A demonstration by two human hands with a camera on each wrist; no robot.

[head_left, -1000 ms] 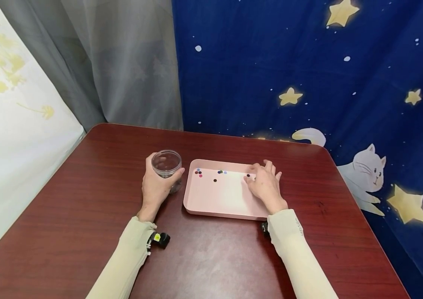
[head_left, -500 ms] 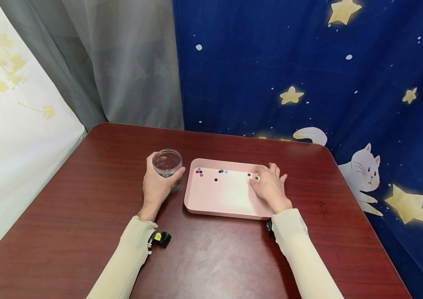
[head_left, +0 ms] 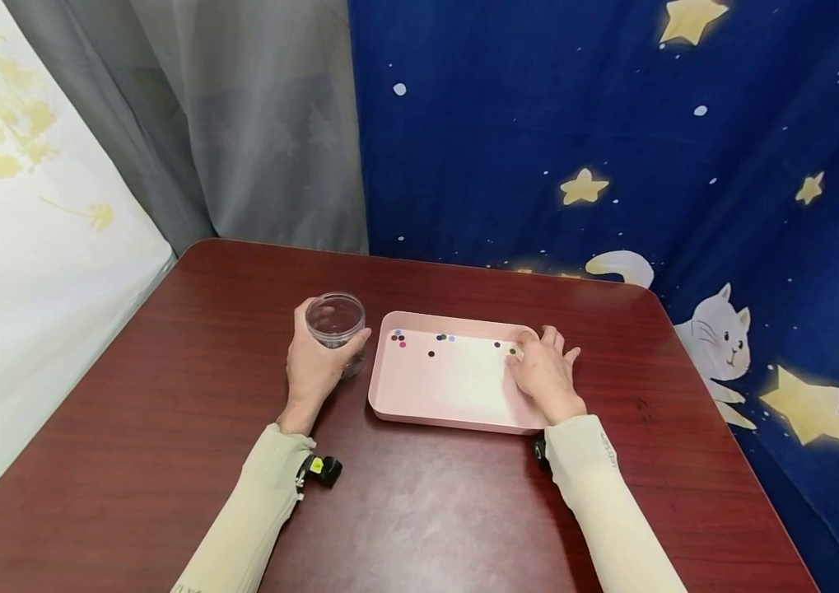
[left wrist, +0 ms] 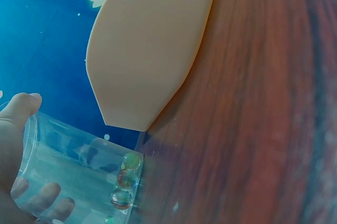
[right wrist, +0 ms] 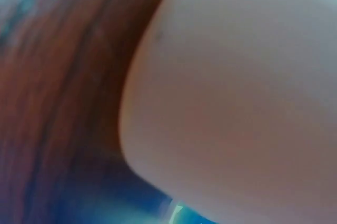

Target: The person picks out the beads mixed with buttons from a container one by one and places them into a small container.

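My left hand (head_left: 313,362) grips a clear jar (head_left: 336,323) standing just left of a pink tray (head_left: 434,399), thumb on its near right side. In the left wrist view, several glass marbles (left wrist: 121,199) lie at the jar's bottom. Over the tray's right end, my right hand (head_left: 543,371) reaches down with thumb and index finger bent toward the tray floor. Right beside the thumb is a small dark green round piece (head_left: 512,352); a dark one (head_left: 497,345) lies just left of it. I cannot tell whether the fingers pinch anything.
More small coloured round pieces lie in the tray: a cluster at the far left corner with a red one (head_left: 403,345), a few along the far wall with a light blue one (head_left: 452,338), and a lone dark one (head_left: 431,354). Beyond the reddish-brown table (head_left: 419,511) hangs a blue curtain (head_left: 478,148).
My right hand has shifted right along the tray, its thumb passing the dark piece and coming beside the green one. My left hand keeps its grip on the jar. The head view has shifted slightly.
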